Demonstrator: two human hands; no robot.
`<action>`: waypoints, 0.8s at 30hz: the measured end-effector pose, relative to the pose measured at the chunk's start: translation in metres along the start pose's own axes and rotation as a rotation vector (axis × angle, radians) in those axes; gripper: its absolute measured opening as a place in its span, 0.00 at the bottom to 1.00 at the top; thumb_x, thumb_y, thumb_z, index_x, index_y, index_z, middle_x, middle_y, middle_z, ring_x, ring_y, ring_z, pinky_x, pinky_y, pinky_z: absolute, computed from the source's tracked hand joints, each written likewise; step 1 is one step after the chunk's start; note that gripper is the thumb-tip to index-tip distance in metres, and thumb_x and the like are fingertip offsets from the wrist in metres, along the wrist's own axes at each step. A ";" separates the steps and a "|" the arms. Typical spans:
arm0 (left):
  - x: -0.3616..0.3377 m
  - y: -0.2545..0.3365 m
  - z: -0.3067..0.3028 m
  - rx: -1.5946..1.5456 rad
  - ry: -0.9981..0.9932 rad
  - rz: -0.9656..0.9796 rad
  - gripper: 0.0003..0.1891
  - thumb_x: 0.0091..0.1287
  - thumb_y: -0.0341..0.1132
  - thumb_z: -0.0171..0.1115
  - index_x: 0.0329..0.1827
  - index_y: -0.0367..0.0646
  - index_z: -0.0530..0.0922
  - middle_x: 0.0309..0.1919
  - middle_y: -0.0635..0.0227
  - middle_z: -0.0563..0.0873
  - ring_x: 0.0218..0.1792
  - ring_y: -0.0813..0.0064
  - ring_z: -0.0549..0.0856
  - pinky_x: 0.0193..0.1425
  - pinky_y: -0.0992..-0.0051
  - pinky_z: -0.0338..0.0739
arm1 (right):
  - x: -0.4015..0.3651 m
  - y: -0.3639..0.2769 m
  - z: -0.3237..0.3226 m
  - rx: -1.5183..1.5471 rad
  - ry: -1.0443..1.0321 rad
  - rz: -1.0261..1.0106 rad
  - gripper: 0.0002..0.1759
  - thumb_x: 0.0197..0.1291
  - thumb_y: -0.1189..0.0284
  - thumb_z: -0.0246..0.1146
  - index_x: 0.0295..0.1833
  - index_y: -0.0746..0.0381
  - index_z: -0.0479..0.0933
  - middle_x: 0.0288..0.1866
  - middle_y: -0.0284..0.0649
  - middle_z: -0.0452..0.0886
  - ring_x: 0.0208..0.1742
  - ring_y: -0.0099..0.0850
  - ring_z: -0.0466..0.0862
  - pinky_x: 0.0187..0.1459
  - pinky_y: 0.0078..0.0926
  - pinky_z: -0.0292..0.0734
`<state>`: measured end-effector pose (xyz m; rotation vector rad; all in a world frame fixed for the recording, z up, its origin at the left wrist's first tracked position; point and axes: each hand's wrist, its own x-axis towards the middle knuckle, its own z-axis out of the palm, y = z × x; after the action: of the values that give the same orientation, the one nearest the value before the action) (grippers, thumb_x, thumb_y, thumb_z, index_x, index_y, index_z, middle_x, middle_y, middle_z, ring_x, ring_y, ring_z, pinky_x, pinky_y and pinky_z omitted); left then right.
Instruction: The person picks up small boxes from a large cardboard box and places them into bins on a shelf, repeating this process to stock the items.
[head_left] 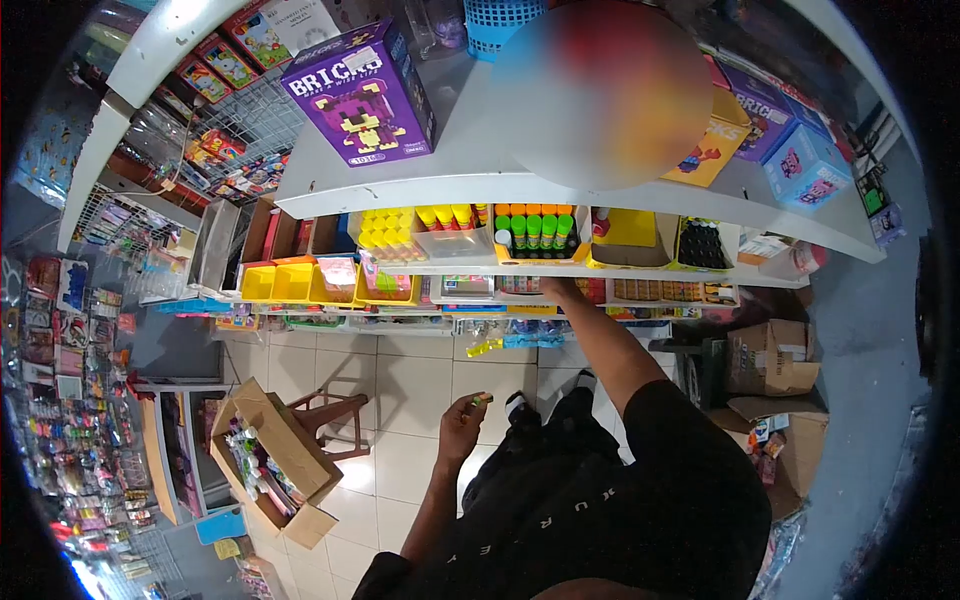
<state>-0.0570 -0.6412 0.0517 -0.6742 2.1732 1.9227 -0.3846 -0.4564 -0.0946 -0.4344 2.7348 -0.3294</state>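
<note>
My left hand [461, 425] is in front of my body over the tiled floor, its fingers closed on a small greenish-orange item [482, 399]. Stretched forward to the shelves, my right hand [560, 290] is at the lower shelf [455, 299], just under the edge of the shelf above; its fingers are hidden among the goods there. Small packed items [520, 285] lie beside it. Directly above stands a box of green-capped and orange-capped tubes [534, 232], with yellow-capped bottles [385, 232] farther left.
A purple BRICKS box [362, 95] and a blue basket [497, 25] stand on the white counter [455, 150]. An open carton [290, 455] and a brown stool [340, 412] are on the floor at left. More cartons [770, 358] stand at right.
</note>
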 end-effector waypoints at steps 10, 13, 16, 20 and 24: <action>-0.006 -0.001 0.003 -0.022 0.019 -0.067 0.14 0.71 0.39 0.62 0.53 0.42 0.83 0.26 0.76 0.80 0.24 0.89 0.72 0.28 0.83 0.68 | 0.016 0.013 0.023 0.055 0.044 0.020 0.26 0.67 0.70 0.51 0.70 0.61 0.65 0.74 0.51 0.64 0.74 0.46 0.63 0.74 0.45 0.55; -0.003 0.000 0.005 0.006 0.021 -0.033 0.13 0.71 0.39 0.62 0.53 0.42 0.83 0.26 0.76 0.80 0.25 0.88 0.73 0.29 0.83 0.69 | 0.018 0.014 0.028 0.072 0.037 0.019 0.26 0.68 0.69 0.50 0.71 0.60 0.64 0.74 0.50 0.63 0.75 0.46 0.63 0.75 0.45 0.53; -0.001 -0.003 0.005 0.020 0.019 -0.018 0.13 0.71 0.39 0.61 0.53 0.42 0.83 0.27 0.76 0.81 0.26 0.87 0.74 0.30 0.82 0.70 | 0.020 0.014 0.035 0.088 0.021 0.016 0.26 0.69 0.69 0.50 0.72 0.59 0.63 0.75 0.50 0.62 0.75 0.46 0.62 0.76 0.46 0.52; -0.002 -0.001 0.005 0.046 0.026 -0.033 0.13 0.71 0.39 0.61 0.53 0.42 0.83 0.26 0.76 0.80 0.25 0.88 0.73 0.29 0.82 0.69 | 0.012 0.006 0.026 0.066 0.017 0.016 0.26 0.70 0.69 0.49 0.72 0.59 0.63 0.75 0.50 0.62 0.75 0.46 0.62 0.76 0.46 0.52; -0.003 0.005 0.006 0.016 0.020 -0.062 0.13 0.72 0.39 0.61 0.53 0.42 0.83 0.25 0.77 0.79 0.23 0.88 0.72 0.27 0.83 0.67 | -0.004 -0.003 0.013 0.058 0.148 -0.035 0.24 0.70 0.71 0.47 0.69 0.62 0.67 0.72 0.52 0.66 0.73 0.46 0.66 0.73 0.45 0.59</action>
<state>-0.0578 -0.6339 0.0562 -0.7529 2.1503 1.8739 -0.3752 -0.4600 -0.1043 -0.4600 2.8553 -0.4670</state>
